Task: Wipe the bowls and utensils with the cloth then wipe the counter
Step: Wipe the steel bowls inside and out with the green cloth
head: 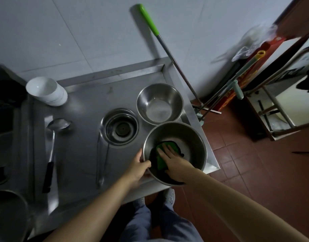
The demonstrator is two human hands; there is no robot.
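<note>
Both hands (174, 163) work a bowl (193, 137) on steel counter (84, 102).

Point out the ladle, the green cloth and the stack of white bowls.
ladle (58, 124): head view, on the scoop at its far end.
green cloth (160, 160): head view, on the bare green patch beside the fingers.
stack of white bowls (43, 88): head view, inside the top bowl.

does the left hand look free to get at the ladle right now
Probably not yet: the left hand grips the rim of the near steel bowl. Nothing stands between it and the ladle on the counter, so letting go should suffice.
</note>
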